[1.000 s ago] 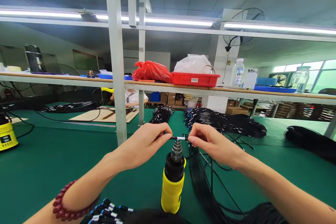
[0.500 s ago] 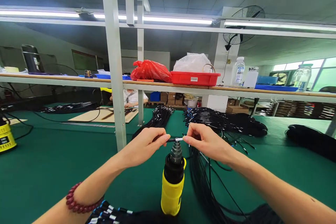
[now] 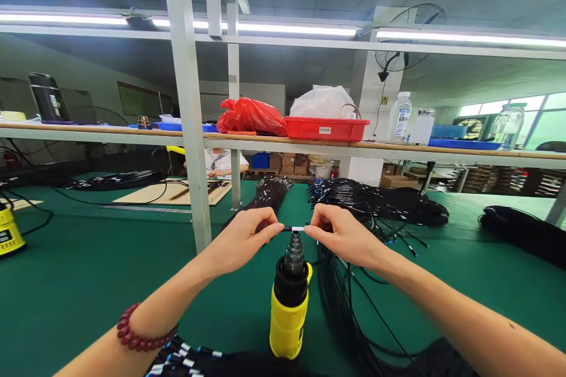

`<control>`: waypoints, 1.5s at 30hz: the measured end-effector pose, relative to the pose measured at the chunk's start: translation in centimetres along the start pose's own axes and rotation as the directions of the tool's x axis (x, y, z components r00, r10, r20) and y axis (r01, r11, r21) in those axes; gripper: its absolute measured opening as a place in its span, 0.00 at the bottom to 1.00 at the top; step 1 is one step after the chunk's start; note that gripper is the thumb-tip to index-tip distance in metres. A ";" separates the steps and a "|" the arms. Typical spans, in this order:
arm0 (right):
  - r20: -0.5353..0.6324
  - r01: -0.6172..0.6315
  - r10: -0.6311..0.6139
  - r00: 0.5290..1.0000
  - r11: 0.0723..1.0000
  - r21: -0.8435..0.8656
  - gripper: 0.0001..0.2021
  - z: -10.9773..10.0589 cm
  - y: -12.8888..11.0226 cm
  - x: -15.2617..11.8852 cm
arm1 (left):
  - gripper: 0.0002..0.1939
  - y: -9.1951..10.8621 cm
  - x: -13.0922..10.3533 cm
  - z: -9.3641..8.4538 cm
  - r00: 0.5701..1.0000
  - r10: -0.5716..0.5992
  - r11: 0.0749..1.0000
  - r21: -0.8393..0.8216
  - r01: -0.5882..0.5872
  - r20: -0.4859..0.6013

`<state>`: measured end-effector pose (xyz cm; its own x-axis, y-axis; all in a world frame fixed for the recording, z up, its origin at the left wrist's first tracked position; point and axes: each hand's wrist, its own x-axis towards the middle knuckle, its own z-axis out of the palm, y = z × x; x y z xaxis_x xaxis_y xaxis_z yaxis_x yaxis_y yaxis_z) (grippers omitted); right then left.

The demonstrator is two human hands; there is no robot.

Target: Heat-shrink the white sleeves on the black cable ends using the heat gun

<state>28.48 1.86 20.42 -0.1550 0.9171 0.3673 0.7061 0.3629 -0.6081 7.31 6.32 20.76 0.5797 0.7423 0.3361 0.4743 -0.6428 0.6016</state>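
Between my two hands runs a thin black cable with a white sleeve [image 3: 298, 228], stretched level just above the nozzle of a yellow heat gun [image 3: 288, 321]. The heat gun stands upright on the green table, nozzle pointing up. My left hand [image 3: 245, 238] pinches the black end, thumb against forefinger. By the white end, my right hand [image 3: 342, 235] grips the cable in the same kind of pinch. Below my right hand, a bundle of black cables [image 3: 333, 300] trails toward the front edge. More cables with white and blue ends [image 3: 183, 356] lie near my left forearm.
Heaped black cables [image 3: 375, 200] lie behind my hands, another bundle [image 3: 522, 235] at right. A white post [image 3: 188, 100] rises at left, carrying a shelf with a red tray [image 3: 327, 129] and bottles. A second yellow heat gun [image 3: 9, 230] stands far left. Across the table sits a person [image 3: 216, 162].
Both hands have risen slightly, lifting the cable a little off the nozzle tip. The white sleeve now shows more fully. The whole view has shifted slightly.
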 end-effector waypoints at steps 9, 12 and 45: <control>-0.008 0.012 -0.012 1.000 1.000 -0.024 0.11 0.4 0.2 0.4 | 0.12 -0.2 0.1 0.0 1.000 -0.011 1.000 -0.006 0.011 -0.024; -0.006 -0.005 0.005 1.000 1.000 -0.029 0.09 0.3 0.3 0.4 | 0.11 -0.2 0.1 0.0 1.000 -0.021 0.999 -0.027 0.020 -0.021; 0.038 0.036 -0.034 0.999 0.998 -0.052 0.10 -0.6 0.6 0.4 | 0.13 -0.8 0.2 0.8 0.997 -0.024 0.999 -0.039 0.021 -0.078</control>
<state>29.23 2.32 20.59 -0.2054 0.9099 0.3605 0.7351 0.3866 -0.5569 7.58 6.85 19.73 0.5143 0.7703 0.3769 0.4604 -0.6188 0.6365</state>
